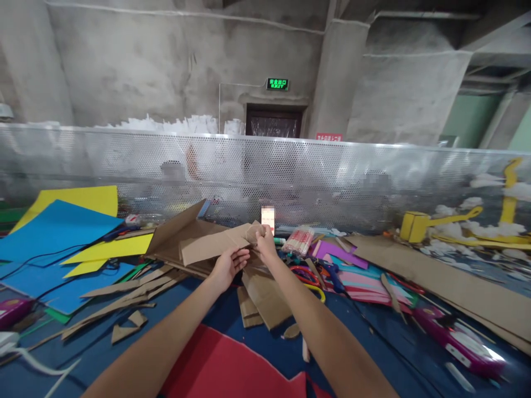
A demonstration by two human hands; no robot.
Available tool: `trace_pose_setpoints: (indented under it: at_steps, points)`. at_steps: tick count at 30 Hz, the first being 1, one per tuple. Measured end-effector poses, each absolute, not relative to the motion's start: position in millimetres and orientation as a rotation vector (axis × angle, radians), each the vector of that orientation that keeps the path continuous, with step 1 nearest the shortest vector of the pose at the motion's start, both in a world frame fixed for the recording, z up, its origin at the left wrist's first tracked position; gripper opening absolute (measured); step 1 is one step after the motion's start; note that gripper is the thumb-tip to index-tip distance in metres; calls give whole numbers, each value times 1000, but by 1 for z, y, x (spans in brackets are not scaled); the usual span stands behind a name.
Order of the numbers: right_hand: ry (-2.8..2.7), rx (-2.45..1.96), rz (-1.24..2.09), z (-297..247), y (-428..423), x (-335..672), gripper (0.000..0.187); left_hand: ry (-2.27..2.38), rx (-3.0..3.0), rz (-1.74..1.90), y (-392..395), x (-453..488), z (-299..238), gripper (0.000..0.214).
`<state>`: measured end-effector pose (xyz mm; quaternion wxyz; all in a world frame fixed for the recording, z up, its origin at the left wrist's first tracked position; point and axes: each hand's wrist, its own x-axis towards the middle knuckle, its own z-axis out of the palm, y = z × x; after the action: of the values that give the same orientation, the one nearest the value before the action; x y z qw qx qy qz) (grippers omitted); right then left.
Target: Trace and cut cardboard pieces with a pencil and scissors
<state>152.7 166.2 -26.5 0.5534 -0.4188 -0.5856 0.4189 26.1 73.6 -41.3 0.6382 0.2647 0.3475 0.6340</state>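
Both of my arms reach forward over a blue work table [232, 326]. A long strip of brown cardboard [207, 246] is held up above the table. My left hand [229, 265] cups it from below with curled fingers. At the strip's right end, my right hand [263, 243] pinches a small round cardboard piece [252, 232] against it. Under the hands lie larger cardboard sheets [182, 235] and cut pieces [265, 298].
Blue and yellow paper sheets [58, 232] lie at left, with cardboard offcuts [124, 298]. Coloured paper [357, 282], scissors [307, 276], a packet of sticks [298, 240] and a purple glue gun [456, 340] lie at right. A perforated metal screen [290, 171] closes the far edge. A phone [267, 216] stands there.
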Motion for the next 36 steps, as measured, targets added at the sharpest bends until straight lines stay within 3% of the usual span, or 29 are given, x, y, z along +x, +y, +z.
trace_pose_setpoints:
  at_steps: [10,15,20,24,31,36]
  points:
    - [-1131,-1051,1176,-17,180,168,27,811,593,1451,70,26,-40,18]
    - [-1199,-1004,1258,-9,170,198,13,814,644,1420,66,25,-37,22]
    - [-1407,-914,1290,12,159,202,8,761,815,1173,50,13,-18,37]
    - [-1565,-855,1290,33,152,207,7,720,1000,1020,34,5,1,31]
    - [-1875,-745,1277,55,131,206,22,976,1471,1749,40,4,10,22]
    - [-2100,-715,1164,65,112,189,26,1123,1624,1727,47,-7,9,26]
